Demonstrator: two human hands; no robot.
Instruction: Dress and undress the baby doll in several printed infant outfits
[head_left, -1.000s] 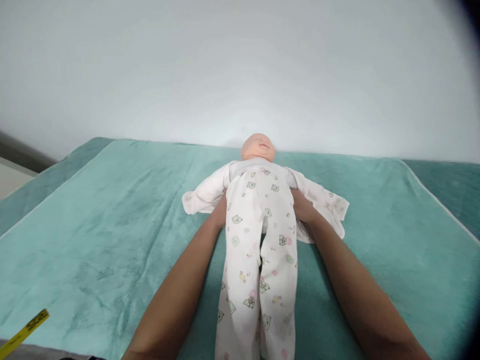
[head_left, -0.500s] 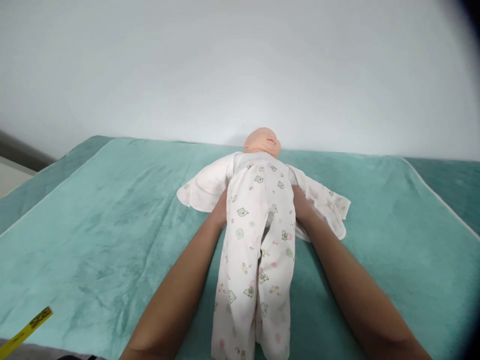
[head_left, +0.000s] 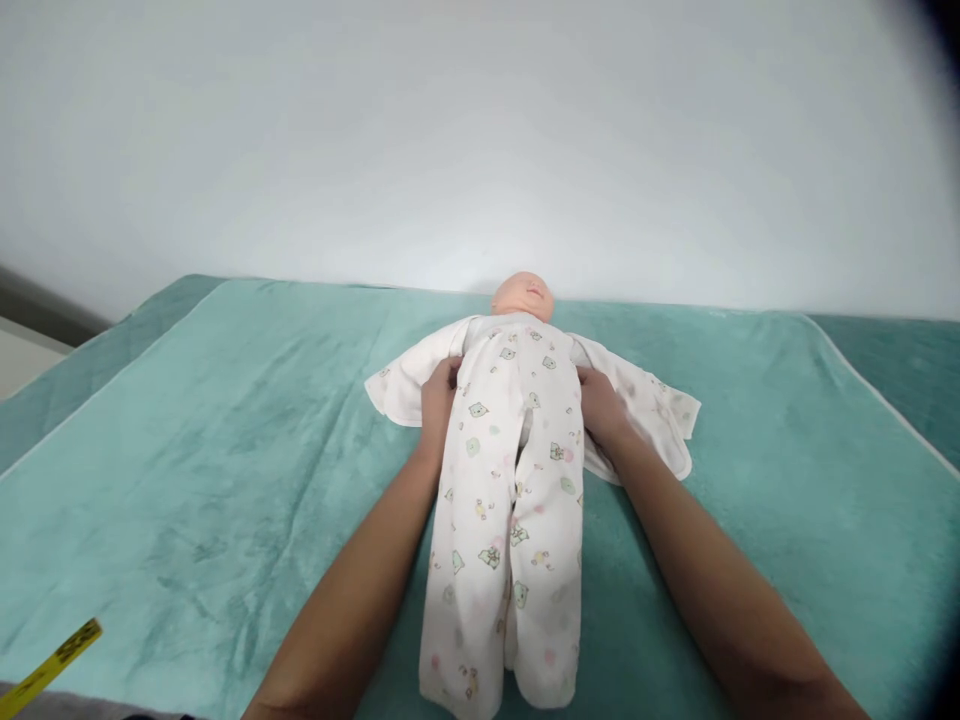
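Observation:
A baby doll [head_left: 523, 296] lies on its back, head toward the wall. White baby pants [head_left: 517, 430] printed with small bears cover its front up to the chest, both legs stretched toward me. Under them a white baby shirt [head_left: 637, 400] spreads out to both sides. My left hand [head_left: 438, 402] is closed at the left side of the pants' upper part, fingers curled at the cloth edge. At the opposite side my right hand [head_left: 602, 408] is closed on the pants' edge, over the shirt. Some fingertips are hidden by cloth.
A green plush blanket [head_left: 225, 450] covers the surface beneath the doll. Behind it rises a plain pale wall [head_left: 480, 140]. A yellow strip with black markings [head_left: 56, 665] shows at the lower left.
My hands have come out from behind the pants, so more of them shows at the sides. The doll's head and the pants have sunk slightly and shifted a little.

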